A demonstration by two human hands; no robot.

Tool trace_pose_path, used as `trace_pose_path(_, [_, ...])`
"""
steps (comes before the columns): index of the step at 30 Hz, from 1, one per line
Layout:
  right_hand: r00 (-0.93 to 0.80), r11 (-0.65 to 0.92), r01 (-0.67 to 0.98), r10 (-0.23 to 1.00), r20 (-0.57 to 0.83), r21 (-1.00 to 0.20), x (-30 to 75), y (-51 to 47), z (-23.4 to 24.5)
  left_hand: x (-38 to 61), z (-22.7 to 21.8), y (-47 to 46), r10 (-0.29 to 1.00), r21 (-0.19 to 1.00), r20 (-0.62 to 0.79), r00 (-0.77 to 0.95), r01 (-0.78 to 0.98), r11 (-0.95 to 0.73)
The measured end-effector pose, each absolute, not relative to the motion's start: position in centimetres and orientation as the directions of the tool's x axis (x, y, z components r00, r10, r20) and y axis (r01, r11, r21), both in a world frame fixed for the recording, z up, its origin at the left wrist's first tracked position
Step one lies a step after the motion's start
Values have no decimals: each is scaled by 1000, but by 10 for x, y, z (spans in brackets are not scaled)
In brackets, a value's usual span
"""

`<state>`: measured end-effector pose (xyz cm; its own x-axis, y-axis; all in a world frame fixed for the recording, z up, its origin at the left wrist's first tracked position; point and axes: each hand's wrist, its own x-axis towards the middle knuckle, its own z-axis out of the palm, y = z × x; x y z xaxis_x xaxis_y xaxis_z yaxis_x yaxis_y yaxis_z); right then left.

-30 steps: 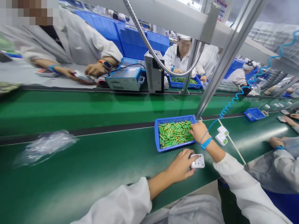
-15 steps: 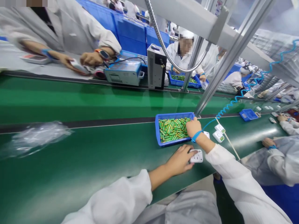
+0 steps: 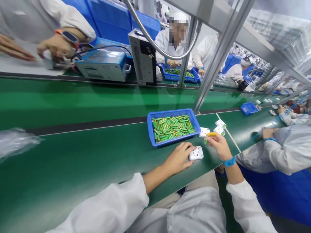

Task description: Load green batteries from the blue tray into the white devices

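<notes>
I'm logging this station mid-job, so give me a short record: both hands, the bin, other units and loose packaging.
Left hand: holding a white device at its left end
Right hand: pinching at least one small green item, likely a battery
Blue bin: many green batteries
Other units: three white devices right of the bin
Packaging: clear plastic, far left
</notes>
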<state>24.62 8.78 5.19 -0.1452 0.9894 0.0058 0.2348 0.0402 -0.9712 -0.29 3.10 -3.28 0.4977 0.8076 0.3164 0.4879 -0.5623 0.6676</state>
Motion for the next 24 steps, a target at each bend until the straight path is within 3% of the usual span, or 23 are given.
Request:
trace_pose_path(4, [-93, -39, 164, 994, -55, -986, 257, 68, 23, -6, -27, 28, 818, 665, 292, 496, 509, -546])
trace_pose_path(10, [-36, -38, 244, 998, -48, -969, 256, 51, 1, -7, -21, 27, 833, 670, 258, 489, 531, -519])
trace_pose_path(19, [-141, 147, 541, 987, 83, -828, 241, 42, 8, -7, -27, 27, 843, 686, 271, 464, 521, -507])
trace_pose_path(24, [-225, 358, 656, 933, 280, -664, 233, 33, 13, -7, -27, 27, 846, 688, 294, 444, 516, -510])
